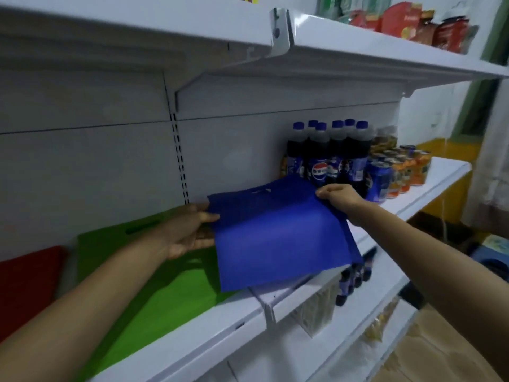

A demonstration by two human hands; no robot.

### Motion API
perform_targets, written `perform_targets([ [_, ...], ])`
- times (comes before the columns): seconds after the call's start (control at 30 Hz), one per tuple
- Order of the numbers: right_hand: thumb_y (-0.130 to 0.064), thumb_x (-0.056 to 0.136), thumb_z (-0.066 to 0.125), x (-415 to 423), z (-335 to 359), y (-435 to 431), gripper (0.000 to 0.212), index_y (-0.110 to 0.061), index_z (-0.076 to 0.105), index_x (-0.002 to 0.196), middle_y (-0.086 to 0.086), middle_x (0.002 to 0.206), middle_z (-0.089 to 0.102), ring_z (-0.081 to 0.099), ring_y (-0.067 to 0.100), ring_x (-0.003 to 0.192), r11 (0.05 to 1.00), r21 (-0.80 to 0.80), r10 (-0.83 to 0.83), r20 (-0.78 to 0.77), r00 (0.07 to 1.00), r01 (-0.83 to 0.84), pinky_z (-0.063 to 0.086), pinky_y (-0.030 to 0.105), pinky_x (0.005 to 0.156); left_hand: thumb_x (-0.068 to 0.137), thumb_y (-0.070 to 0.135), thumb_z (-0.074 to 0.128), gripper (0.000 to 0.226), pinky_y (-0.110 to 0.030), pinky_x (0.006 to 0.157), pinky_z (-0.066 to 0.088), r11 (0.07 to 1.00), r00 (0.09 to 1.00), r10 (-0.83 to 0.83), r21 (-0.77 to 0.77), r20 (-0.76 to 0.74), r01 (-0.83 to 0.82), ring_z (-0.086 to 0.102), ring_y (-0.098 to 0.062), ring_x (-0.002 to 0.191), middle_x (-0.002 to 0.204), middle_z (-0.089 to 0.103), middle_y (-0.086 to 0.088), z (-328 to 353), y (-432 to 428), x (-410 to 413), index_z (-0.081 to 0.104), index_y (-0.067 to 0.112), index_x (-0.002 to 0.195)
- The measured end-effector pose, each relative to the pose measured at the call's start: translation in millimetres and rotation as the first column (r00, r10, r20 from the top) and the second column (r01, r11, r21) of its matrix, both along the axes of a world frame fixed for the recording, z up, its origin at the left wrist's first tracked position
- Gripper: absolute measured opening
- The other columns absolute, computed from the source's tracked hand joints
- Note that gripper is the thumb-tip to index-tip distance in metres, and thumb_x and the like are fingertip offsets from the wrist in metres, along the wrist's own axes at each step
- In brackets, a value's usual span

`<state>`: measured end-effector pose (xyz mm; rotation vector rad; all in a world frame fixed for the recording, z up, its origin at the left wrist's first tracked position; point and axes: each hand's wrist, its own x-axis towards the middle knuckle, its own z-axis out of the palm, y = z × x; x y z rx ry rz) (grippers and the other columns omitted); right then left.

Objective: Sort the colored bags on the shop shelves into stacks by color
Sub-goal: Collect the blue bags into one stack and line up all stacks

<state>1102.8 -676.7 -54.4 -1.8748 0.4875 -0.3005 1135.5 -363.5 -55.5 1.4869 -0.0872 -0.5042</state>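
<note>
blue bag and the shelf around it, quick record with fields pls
blue bag: held over the shelf, near edge past the shelf front
left hand: pinches its left edge
right hand: pinches its far right corner
green bags: flat, left of the blue bag
red bag: far left
bottles: behind the blue bag
cans: right of the bottles

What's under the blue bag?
The blue bag covers the edge of a green bag and part of the white shelf. Fingers of the left hand reach beneath it. Anything else underneath is hidden.
</note>
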Motion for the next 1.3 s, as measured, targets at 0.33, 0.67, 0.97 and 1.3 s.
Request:
perform_targets([
  [0.33,-0.031,0.092,0.058,103,-41,-66,0.017,-0.019,0.068,0.085,0.005,0.090,0.066,0.060,0.020,0.080,0.821,-0.504,0.225,-0.143,0.964,-0.267,0.049,0.029,0.066,0.091,-0.003,0.055,0.042,-0.035,0.071,0.055,0.825,0.900,0.344,0.372,0.268,-0.426,0.060,-0.023,0.091,0.103,0.059,-0.006,-22,-79,7,0.041,0.011,0.129],
  [0.67,-0.037,0.098,0.044,137,-65,-69,0.031,-0.016,0.058,0.081,0.001,0.083,0.060,0.058,0.017,0.073,0.514,-0.737,0.283,-0.337,0.898,-0.438,0.045,0.027,0.060,0.095,0.012,0.054,0.069,-0.019,0.085,0.033,0.617,0.867,0.334,0.610,0.370,-0.497,0.043,-0.026,0.129,0.147,0.039,-0.010,-30,-124,1,0.014,0.011,0.150],
  [0.97,-0.040,0.100,0.040,143,-70,-65,0.047,-0.018,0.042,0.141,0.007,0.138,0.050,0.051,0.027,0.119,0.441,-0.709,0.468,-0.341,0.815,-0.550,0.049,0.038,0.093,0.096,0.019,0.056,0.060,-0.022,0.081,0.038,0.691,0.804,0.542,0.415,0.245,-0.592,0.049,-0.018,0.104,0.136,0.046,-0.008,-39,-139,9,0.026,0.011,0.147],
  [1.3,-0.039,0.102,0.037,148,-76,-52,0.053,-0.017,0.028,0.149,0.009,0.148,0.040,0.045,0.028,0.128,0.459,-0.667,0.506,-0.348,0.789,-0.588,0.043,0.034,0.102,0.095,0.024,0.056,0.063,-0.026,0.088,0.038,0.671,0.743,0.647,0.335,0.172,-0.662,0.043,-0.027,0.128,0.149,0.035,-0.010,-46,-130,25,0.025,0.010,0.148],
])
